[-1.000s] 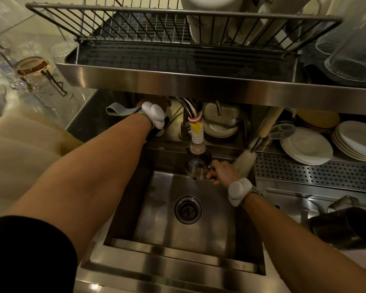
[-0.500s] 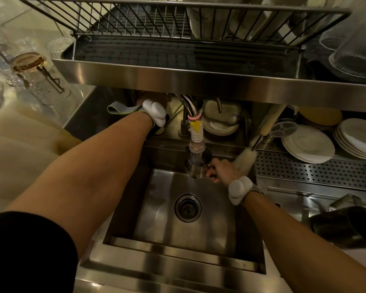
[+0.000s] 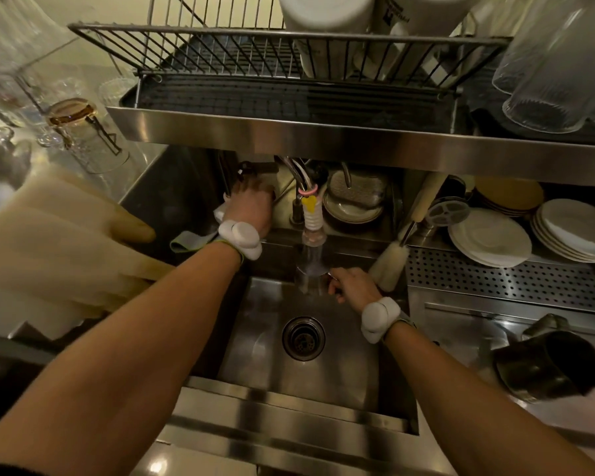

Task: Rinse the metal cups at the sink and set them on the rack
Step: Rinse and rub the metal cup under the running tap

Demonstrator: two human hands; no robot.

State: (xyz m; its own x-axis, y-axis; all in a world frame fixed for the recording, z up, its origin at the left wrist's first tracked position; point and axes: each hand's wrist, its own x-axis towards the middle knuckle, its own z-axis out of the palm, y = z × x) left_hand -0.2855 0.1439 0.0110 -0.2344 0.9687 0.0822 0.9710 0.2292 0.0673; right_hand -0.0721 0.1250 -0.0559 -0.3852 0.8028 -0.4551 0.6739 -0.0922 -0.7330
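A small metal cup (image 3: 309, 281) is held under the tap spout (image 3: 311, 221) at the back of the sink (image 3: 340, 383). My right hand (image 3: 352, 286) grips it by its right side. A blurred stream of water runs from the spout into the cup. My left hand (image 3: 251, 207) reaches under the shelf to the dark tap lever (image 3: 258, 167), fingers curled up at it. The wire rack (image 3: 220, 53) stands on the steel shelf above the sink. A second, dark metal cup (image 3: 547, 367) lies on the counter at the right.
White containers (image 3: 327, 25) and upturned glasses (image 3: 550, 80) fill the rack's right side. Stacked plates (image 3: 492, 237) and a bottle brush (image 3: 390, 261) sit right of the sink. Glassware (image 3: 83, 132) stands at the left. The shelf's front edge (image 3: 323, 135) overhangs the tap.
Water now runs from the spout into the cup. My left hand shows further out from under the shelf at the tap lever. My right hand has kept the cup under the spout.
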